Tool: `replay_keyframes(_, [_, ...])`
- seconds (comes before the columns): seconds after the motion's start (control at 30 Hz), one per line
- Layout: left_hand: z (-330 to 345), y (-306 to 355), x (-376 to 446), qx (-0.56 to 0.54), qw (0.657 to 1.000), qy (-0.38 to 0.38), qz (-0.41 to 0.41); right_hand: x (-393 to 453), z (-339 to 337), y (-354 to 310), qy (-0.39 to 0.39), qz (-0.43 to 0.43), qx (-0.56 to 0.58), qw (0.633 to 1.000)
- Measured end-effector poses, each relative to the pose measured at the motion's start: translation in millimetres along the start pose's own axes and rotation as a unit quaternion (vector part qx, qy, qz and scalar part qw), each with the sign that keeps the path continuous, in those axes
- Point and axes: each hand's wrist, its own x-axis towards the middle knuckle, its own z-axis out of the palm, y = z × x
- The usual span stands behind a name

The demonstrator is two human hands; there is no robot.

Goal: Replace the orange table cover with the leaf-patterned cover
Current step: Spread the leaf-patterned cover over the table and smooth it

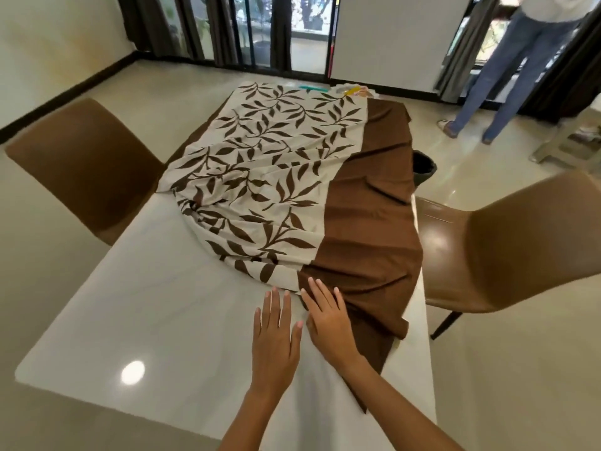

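Head view: leaf-patterned cover, cream with brown leaves and brown border, lay rumpled on the white table; left hand and right hand rested flat, fingers straight, at its near edge.

A glossy cream floor runs to pale walls edged with a dark skirting. Along the far side stand tall dark-framed windows with dark curtains drawn aside, daylight and greenery showing through. A white panel stands between the windows. Two brown chairs flank the white worktop: one on the left, one on the right. A round glare spot shines on the worktop. A person in jeans stands at the far right window.
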Motion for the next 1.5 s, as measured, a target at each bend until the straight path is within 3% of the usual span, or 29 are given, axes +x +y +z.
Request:
replay_keyframes(0.3, [-36,-57,38,-0.014,0.997,0.047,-0.065,80,20,-44,0.023,-0.006,0.048,0.999])
replay_keyframes(0.53, [-68,-146,96,-0.014,0.998,0.042,-0.053,169,74,-105,0.042,0.002,0.082,0.996])
replay_keyframes(0.87, [-94,-270,186,-0.026,1.0,-0.014,-0.006,275,172,-158,-0.053,0.011,-0.082,0.995])
replay_keyframes(1.07, [-101,-282,220,-0.055,0.998,-0.004,0.023,303,171,-138,0.027,-0.038,-0.041,0.998])
replay_keyframes(1.2, [-113,-276,249,-0.07,0.996,0.023,0.059,369,115,-89,0.125,0.062,-0.027,0.99])
replay_keyframes(1.27, [-113,-270,263,-0.061,0.996,0.024,0.065,395,89,-51,0.169,0.202,-0.03,0.964])
replay_keyframes(1.33, [-108,-264,274,-0.053,0.996,0.014,0.068,406,79,-31,0.15,0.362,-0.031,0.92])
replay_keyframes(1.37, [-105,-261,278,-0.052,0.996,0.008,0.07,407,81,-30,0.141,0.386,-0.051,0.91])
replay_keyframes(1.4, [-102,-258,282,-0.054,0.996,0.004,0.072,403,86,-35,0.143,0.348,-0.091,0.922])
replay_keyframes(1.5, [-92,-252,289,-0.054,0.996,-0.007,0.071,367,118,-64,0.113,0.082,-0.19,0.972])
